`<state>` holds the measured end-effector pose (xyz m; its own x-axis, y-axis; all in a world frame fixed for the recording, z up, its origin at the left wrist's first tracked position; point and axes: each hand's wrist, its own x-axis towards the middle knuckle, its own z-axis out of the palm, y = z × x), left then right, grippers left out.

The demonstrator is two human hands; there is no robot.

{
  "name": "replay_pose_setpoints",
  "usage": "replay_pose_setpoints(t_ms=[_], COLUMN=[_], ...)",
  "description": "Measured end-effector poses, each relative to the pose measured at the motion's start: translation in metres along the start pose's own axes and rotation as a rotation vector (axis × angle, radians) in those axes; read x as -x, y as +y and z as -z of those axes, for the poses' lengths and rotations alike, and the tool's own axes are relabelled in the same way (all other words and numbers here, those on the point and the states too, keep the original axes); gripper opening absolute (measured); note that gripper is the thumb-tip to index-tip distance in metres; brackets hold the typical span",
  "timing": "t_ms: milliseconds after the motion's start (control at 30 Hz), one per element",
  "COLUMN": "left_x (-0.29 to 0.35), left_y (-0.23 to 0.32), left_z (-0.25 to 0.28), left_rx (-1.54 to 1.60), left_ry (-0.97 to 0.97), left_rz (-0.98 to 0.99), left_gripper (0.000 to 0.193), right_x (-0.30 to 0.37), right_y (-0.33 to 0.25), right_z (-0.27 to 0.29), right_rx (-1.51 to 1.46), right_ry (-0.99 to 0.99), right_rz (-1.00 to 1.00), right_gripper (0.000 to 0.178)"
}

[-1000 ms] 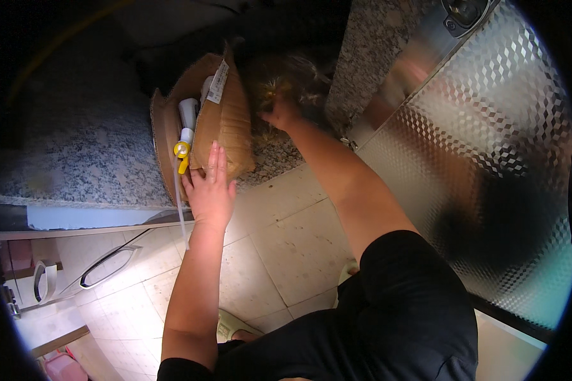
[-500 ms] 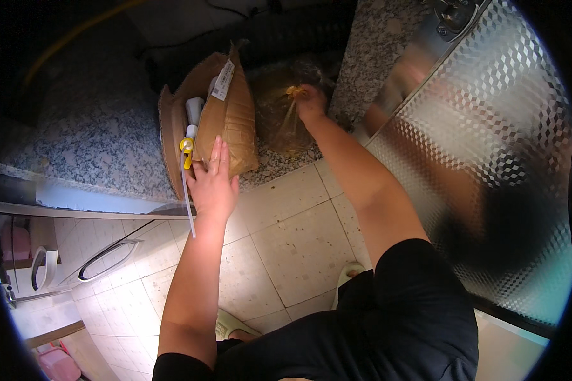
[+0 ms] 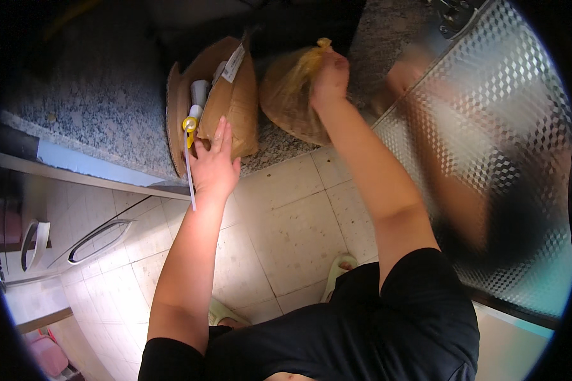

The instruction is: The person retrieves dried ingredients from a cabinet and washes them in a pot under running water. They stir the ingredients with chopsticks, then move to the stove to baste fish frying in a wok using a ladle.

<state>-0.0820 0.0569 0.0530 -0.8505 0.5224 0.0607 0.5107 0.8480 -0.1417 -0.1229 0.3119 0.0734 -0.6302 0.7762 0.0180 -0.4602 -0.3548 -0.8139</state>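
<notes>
My left hand (image 3: 215, 168) lies with fingers stretched against the front of an open brown cardboard box (image 3: 240, 101) on the speckled stone counter. Inside the box stands a white bottle or tube (image 3: 199, 93); a yellow-and-white fitting (image 3: 189, 124) with a thin clear tube (image 3: 191, 178) hangs over the box's near edge. To the right of the box, my right hand (image 3: 332, 79) grips the gathered neck of a yellowish see-through plastic bag (image 3: 286, 95), its knotted top showing above my fist. What the bag holds is too dim to make out.
The stone counter (image 3: 102, 127) runs off to the left above glossy cabinets with a curved handle (image 3: 102, 240). On the right stands a shiny patterned metal panel (image 3: 489, 101). Pale tiled floor (image 3: 292, 235) lies below, and pink containers (image 3: 47, 355) sit at the lower left.
My right hand has raised the bag's neck up and to the right, pulling the bag taut and more upright. My left hand stays on the box.
</notes>
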Motion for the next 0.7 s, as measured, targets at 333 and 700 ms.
replay_pose_setpoints(t_ms=[333,700], left_x=[-0.001,-0.004], left_y=[0.001,-0.003], left_z=[0.000,-0.011], left_rx=[-0.066,-0.079], left_ry=[0.024,0.011], left_rz=[-0.014,-0.019], left_gripper=[0.080,0.079], right_x=[0.013,-0.116], right_y=[0.076,0.103], right_z=[0.026,0.040], right_rx=[1.741,1.463], right_ry=[-0.734,-0.189], right_rz=[-0.038,-0.234], right_gripper=[0.038,0.061])
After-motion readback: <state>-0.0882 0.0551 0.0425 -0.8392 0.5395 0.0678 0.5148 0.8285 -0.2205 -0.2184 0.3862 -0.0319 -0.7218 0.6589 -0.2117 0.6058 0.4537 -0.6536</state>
